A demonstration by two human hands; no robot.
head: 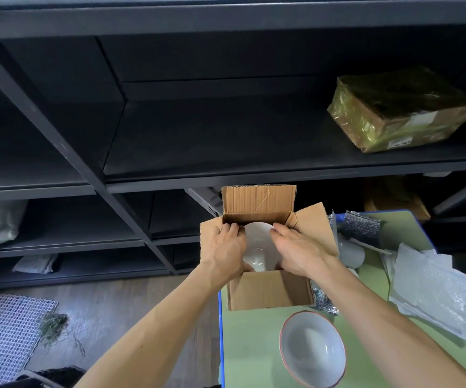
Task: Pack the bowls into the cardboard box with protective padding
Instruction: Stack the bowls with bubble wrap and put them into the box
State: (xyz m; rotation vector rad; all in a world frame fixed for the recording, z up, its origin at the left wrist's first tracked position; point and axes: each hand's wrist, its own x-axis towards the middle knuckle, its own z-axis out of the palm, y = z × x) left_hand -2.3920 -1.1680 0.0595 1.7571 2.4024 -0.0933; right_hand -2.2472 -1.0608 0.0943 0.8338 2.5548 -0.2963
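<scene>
White bowl [257,245] is inside the open cardboard box [268,289], which stands at the 12 o'clock end of the green table [251,345]. The left hand [227,247] and the right hand [299,250] both hold its rim, fingers curled round it. A second bowl [312,348] stands at 6 o'clock from the box, and the padding sheets [427,289] lie at 3 o'clock.

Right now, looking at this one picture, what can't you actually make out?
Head view:
1. Floor of the cardboard box, and any padding under the white bowl: hidden by the bowl, left hand and right hand.
2. Label on the wrapped parcel: too small to read.
</scene>
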